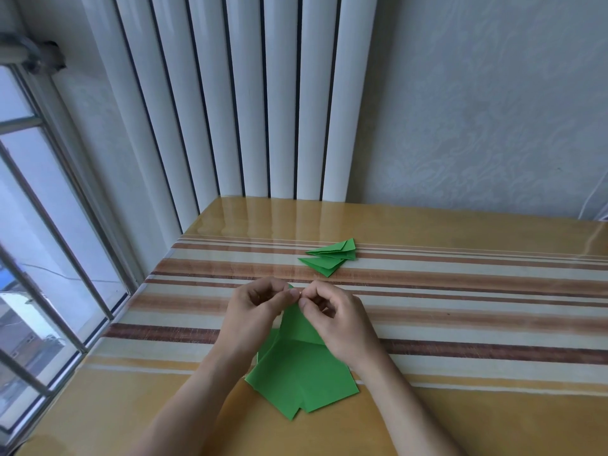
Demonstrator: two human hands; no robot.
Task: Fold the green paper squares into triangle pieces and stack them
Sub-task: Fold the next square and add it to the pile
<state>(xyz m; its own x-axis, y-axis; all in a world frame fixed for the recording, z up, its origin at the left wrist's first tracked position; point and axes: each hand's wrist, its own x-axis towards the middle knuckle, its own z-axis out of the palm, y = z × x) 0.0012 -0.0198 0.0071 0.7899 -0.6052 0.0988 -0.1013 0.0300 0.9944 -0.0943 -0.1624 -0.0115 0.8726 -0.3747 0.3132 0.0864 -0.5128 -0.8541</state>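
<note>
Both hands — left hand (255,306), right hand (332,315) — pinch one green sheet (297,324) at its top corner, fingers curled, likely matching corners. Finished triangles (330,258) sit apart on the bench (460,406) — clear of the unfolded squares (296,380).

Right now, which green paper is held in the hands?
The half-folded sheet, pinched at its top by the left hand and right hand; the others lie untouched.

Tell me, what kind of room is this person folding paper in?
Probably a room at home, not a workshop: a glossy table with a striped brown and cream cloth stands against a white column radiator, patterned pale wallpaper and a metal-framed window.
</note>
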